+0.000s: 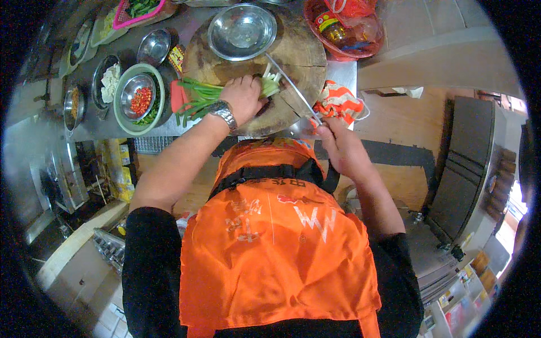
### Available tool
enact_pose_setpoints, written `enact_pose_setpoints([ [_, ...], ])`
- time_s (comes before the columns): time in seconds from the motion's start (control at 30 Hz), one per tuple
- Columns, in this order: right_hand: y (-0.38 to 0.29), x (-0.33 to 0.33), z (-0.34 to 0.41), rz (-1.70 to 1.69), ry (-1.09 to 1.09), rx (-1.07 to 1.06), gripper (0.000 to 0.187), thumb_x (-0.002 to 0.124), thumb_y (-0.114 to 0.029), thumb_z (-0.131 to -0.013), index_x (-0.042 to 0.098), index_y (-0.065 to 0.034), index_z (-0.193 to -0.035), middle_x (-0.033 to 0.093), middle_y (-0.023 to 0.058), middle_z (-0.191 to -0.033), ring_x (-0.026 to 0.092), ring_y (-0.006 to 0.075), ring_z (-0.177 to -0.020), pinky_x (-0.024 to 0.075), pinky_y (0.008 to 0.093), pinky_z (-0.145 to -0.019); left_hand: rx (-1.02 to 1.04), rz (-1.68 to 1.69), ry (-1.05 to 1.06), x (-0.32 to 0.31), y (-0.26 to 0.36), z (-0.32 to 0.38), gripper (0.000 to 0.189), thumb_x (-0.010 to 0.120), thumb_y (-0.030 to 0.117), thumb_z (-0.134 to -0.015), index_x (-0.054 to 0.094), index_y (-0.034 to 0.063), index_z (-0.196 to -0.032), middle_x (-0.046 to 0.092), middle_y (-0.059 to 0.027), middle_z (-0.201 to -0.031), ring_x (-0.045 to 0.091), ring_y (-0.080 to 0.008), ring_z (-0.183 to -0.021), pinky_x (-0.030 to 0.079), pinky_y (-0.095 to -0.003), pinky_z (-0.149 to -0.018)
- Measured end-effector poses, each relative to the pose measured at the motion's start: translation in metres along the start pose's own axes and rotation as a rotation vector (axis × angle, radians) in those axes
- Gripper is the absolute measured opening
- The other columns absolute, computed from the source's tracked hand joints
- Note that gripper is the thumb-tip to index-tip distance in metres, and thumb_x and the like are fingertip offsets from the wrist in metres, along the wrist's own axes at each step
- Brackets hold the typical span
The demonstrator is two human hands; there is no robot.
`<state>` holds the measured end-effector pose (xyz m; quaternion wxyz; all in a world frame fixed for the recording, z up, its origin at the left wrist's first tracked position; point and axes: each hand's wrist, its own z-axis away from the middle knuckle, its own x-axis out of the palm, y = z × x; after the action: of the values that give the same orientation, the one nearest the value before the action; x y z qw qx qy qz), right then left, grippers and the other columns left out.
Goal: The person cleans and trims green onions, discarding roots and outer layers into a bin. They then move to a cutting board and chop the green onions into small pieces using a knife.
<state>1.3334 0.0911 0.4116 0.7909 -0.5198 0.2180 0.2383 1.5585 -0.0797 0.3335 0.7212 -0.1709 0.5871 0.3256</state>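
A bunch of green onions [203,94] lies on a round wooden chopping block [291,99], its pale ends pointing right. My left hand [244,97], with a metal watch on the wrist, presses the bunch down near those ends. In my right hand [343,143] is a knife [298,89], seen nearly edge-on, its blade slanting up and left over the block just right of the pale ends. A shiny metal bowl [242,31] sits at the far side of the block. It looks nearly empty, with small bits at its rim.
Left of the block stand a metal bowl of chopped red chillies [141,100] inside a pale green bowl [160,116], a bowl of white pieces [110,82] and a small metal bowl [154,46]. A red basin [359,53] is at the back right; an orange-and-white cloth [338,101] lies nearer.
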Motion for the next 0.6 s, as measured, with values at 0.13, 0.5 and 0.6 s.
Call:
enact_pose_setpoints([
  [0.13, 0.0, -0.008, -0.002, 0.033, -0.011, -0.004, 0.03, 0.052, -0.029, -0.099, 0.056, -0.0021, -0.111, 0.065, 0.0265, -0.091, 0.064, 0.0444, -0.089, 0.0503, 0.0501, -0.075, 0.01, 0.141, -0.029, -0.006, -0.008, 0.004, 0.041, 0.063, 0.038, -0.088, 0.059, 0.0, -0.102, 0.058, -0.0219, -0.103, 0.061, -0.0377, -0.097, 0.052, -0.0471, -0.082],
  [0.5, 0.011, 0.002, -0.007, -0.094, -0.087, 0.052, 0.034, 0.049, -0.031, -0.101, 0.053, 0.001, -0.111, 0.064, 0.0295, -0.091, 0.063, 0.0474, -0.089, 0.0492, 0.051, -0.075, 0.153, 0.221, 0.431, 0.003, 0.001, 0.019, 0.058, 0.08, 0.031, -0.072, 0.055, 0.0036, -0.116, 0.053, -0.0185, -0.119, 0.053, -0.0385, -0.112, 0.045, -0.046, -0.096],
  [0.6, 0.015, 0.0, -0.008, -0.123, -0.093, 0.049, 0.032, 0.048, -0.029, -0.102, 0.053, 0.0004, -0.111, 0.064, 0.0291, -0.092, 0.063, 0.0464, -0.09, 0.0494, 0.0494, -0.076, 0.251, 0.224, 0.457, 0.012, 0.001, 0.019, 0.045, 0.077, 0.021, -0.073, 0.057, 0.0063, -0.111, 0.053, -0.0167, -0.119, 0.054, -0.0381, -0.108, 0.047, -0.0463, -0.094],
])
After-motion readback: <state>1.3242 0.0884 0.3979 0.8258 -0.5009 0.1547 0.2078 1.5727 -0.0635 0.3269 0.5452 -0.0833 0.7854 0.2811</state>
